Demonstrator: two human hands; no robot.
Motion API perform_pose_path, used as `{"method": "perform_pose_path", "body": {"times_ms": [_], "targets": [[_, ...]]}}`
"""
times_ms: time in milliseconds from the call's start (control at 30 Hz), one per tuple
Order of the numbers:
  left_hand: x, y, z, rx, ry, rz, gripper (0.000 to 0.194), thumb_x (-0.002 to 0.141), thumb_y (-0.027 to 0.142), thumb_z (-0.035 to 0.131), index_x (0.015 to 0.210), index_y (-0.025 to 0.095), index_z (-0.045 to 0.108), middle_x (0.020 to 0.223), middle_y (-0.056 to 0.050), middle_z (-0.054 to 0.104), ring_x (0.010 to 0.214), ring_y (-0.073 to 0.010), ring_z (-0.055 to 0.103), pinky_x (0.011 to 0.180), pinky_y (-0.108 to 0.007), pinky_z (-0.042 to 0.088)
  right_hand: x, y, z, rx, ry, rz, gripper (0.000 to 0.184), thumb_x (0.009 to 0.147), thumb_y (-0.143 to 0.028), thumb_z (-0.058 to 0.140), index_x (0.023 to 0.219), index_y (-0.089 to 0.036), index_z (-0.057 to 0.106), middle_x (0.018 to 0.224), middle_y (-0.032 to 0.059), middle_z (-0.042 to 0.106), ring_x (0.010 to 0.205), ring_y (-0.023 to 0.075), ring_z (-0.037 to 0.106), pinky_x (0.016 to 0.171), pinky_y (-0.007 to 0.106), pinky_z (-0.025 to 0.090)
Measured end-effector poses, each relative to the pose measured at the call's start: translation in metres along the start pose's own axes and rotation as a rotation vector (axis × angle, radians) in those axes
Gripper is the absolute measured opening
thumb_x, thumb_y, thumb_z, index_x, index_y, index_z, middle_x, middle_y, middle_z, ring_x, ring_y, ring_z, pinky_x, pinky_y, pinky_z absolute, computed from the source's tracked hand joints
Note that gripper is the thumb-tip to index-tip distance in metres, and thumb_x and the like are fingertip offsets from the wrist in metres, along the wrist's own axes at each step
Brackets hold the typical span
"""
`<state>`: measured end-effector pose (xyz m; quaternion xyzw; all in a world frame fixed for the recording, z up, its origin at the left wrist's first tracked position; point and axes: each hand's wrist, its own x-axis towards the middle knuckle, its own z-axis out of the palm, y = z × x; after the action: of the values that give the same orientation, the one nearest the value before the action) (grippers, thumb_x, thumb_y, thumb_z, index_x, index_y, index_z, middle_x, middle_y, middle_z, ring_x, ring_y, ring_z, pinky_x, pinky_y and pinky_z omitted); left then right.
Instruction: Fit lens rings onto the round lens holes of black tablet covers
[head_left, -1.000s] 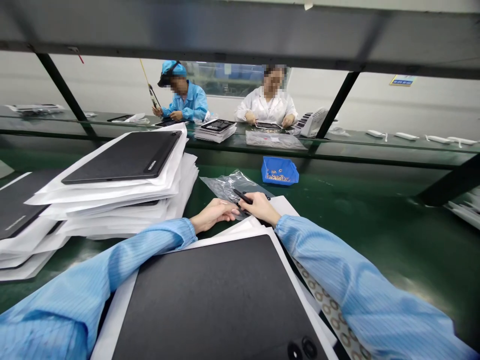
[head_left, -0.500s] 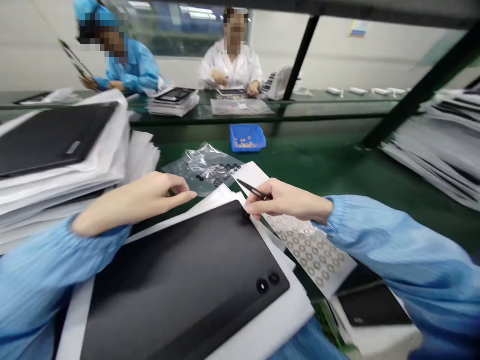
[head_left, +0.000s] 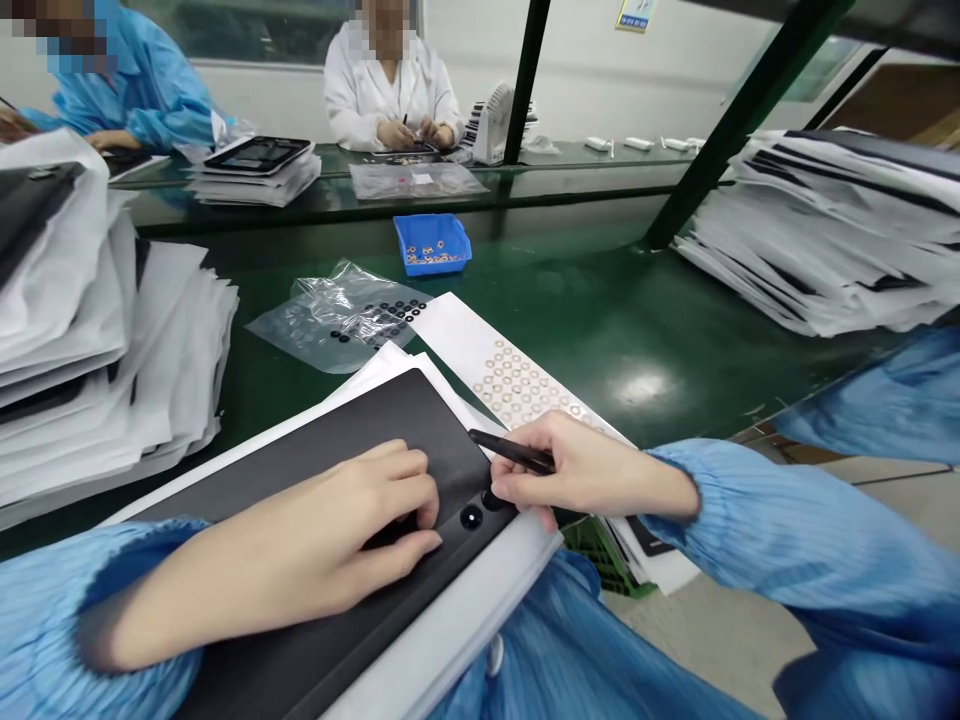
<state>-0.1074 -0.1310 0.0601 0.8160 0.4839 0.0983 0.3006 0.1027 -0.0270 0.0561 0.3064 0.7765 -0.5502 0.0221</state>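
Note:
A dark tablet-like panel (head_left: 439, 430) lies tilted on white sheets in front of me. Near its right corner are two round black lens rings (head_left: 471, 517), the farther one partly covered by my right fingers. My right hand (head_left: 551, 465) is closed around black tweezers (head_left: 514, 450), its fingertips touching the panel at that corner. On the panel rests my left hand (head_left: 352, 530), fingers loosely curled and thumb apart, with nothing visible in it, just left of the rings. Behind my right hand lies a white sheet (head_left: 454, 320) bearing rows of small ring stickers.
A clear plastic bag (head_left: 300, 325) with black rings lies beyond the panel. Farther back stands a blue bin (head_left: 433, 245) of small rings. Wrapped panels are stacked at left (head_left: 169, 370) and right (head_left: 795, 240). Two people work across the bench beyond a green post (head_left: 529, 80).
My right hand has moved along the panel's edge from the far corner to the lens rings. My left hand has come down onto the panel. The view has shifted right.

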Motion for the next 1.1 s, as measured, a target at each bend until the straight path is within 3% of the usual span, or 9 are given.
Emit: {"method": "perform_pose_path", "body": {"times_ms": [267, 400, 500, 600, 667, 767, 833, 933, 1100], "targets": [[0.000, 0.002, 0.005, 0.037, 0.026, 0.026, 0.016, 0.094, 0.022, 0.046, 0.081, 0.021, 0.055, 0.081, 0.001, 0.056, 0.078, -0.0138, 0.055, 0.064, -0.021, 0.041, -0.002, -0.005, 0.004, -0.112, 0.046, 0.014, 0.017, 0.074, -0.013, 0.054, 0.057, -0.018, 0.053, 0.041, -0.0038, 0.057, 0.040, 0.0087, 0.043, 0.041, 0.019, 0.030], [-0.001, 0.002, 0.009, 0.126, 0.078, 0.055, 0.009, 0.092, 0.022, 0.049, 0.094, 0.022, 0.058, 0.088, -0.001, 0.060, 0.081, -0.0155, 0.057, 0.069, -0.023, 0.044, -0.002, -0.010, 0.007, -0.203, 0.078, 0.016, 0.024, 0.071, -0.007, 0.057, 0.055, -0.020, 0.046, 0.036, -0.0063, 0.054, 0.038, 0.0096, 0.048, 0.040, 0.019, 0.031], [-0.004, 0.001, 0.014, 0.253, 0.132, 0.101, 0.020, 0.090, 0.023, 0.052, 0.109, 0.022, 0.058, 0.097, -0.004, 0.061, 0.087, -0.0192, 0.058, 0.074, -0.026, 0.046, -0.001, -0.011, 0.009, -0.211, 0.101, -0.015, 0.027, 0.067, 0.001, 0.057, 0.056, -0.020, 0.044, 0.034, -0.0094, 0.047, 0.035, 0.0086, 0.047, 0.039, 0.018, 0.030], [-0.004, 0.001, 0.019, 0.358, 0.149, 0.144, 0.040, 0.088, 0.019, 0.051, 0.128, 0.024, 0.050, 0.101, -0.006, 0.061, 0.089, -0.0215, 0.058, 0.074, -0.029, 0.045, -0.003, -0.003, 0.008, -0.093, 0.130, -0.098, 0.023, 0.073, -0.008, 0.060, 0.057, -0.020, 0.048, 0.037, -0.0082, 0.049, 0.035, 0.0085, 0.047, 0.041, 0.019, 0.033], [-0.002, 0.003, 0.021, 0.420, 0.150, 0.171, 0.049, 0.086, 0.017, 0.051, 0.134, 0.025, 0.046, 0.097, -0.006, 0.062, 0.085, -0.0223, 0.057, 0.070, -0.030, 0.044, -0.006, 0.006, 0.008, 0.066, 0.247, -0.168, 0.022, 0.084, -0.026, 0.057, 0.063, -0.019, 0.056, 0.043, -0.0045, 0.054, 0.039, 0.0099, 0.050, 0.044, 0.021, 0.038], [0.003, 0.005, 0.021, 0.485, 0.128, 0.201, 0.049, 0.082, 0.018, 0.053, 0.131, 0.027, 0.052, 0.086, -0.005, 0.062, 0.076, -0.0218, 0.056, 0.064, -0.031, 0.041, -0.012, 0.021, 0.016, 0.259, 0.595, -0.258, 0.046, 0.091, -0.050, 0.046, 0.062, -0.019, 0.062, 0.053, 0.0018, 0.059, 0.048, 0.0128, 0.054, 0.048, 0.025, 0.044], [0.003, 0.005, 0.022, 0.513, 0.126, 0.216, 0.049, 0.081, 0.017, 0.053, 0.129, 0.026, 0.054, 0.084, -0.005, 0.062, 0.074, -0.0220, 0.055, 0.064, -0.032, 0.040, -0.015, 0.029, 0.027, 0.366, 0.743, -0.289, 0.057, 0.091, -0.058, 0.039, 0.056, -0.019, 0.059, 0.052, 0.0026, 0.057, 0.045, 0.0125, 0.053, 0.044, 0.025, 0.043], [0.001, 0.002, 0.026, 0.540, 0.170, 0.240, 0.051, 0.080, 0.016, 0.052, 0.130, 0.025, 0.053, 0.087, -0.006, 0.062, 0.078, -0.0235, 0.054, 0.067, -0.034, 0.040, -0.018, 0.033, 0.048, 0.491, 0.827, -0.305, 0.051, 0.092, -0.056, 0.041, 0.061, -0.019, 0.058, 0.051, 0.0009, 0.058, 0.042, 0.0125, 0.055, 0.044, 0.026, 0.046], [-0.001, 0.000, 0.031, 0.564, 0.221, 0.232, 0.050, 0.082, 0.017, 0.048, 0.131, 0.025, 0.051, 0.089, -0.006, 0.061, 0.082, -0.0247, 0.053, 0.068, -0.034, 0.040, -0.015, 0.025, 0.065, 0.451, 0.874, -0.246, 0.035, 0.087, -0.044, 0.057, 0.063, -0.019, 0.054, 0.050, 0.0005, 0.062, 0.041, 0.0125, 0.057, 0.042, 0.024, 0.048]]}}
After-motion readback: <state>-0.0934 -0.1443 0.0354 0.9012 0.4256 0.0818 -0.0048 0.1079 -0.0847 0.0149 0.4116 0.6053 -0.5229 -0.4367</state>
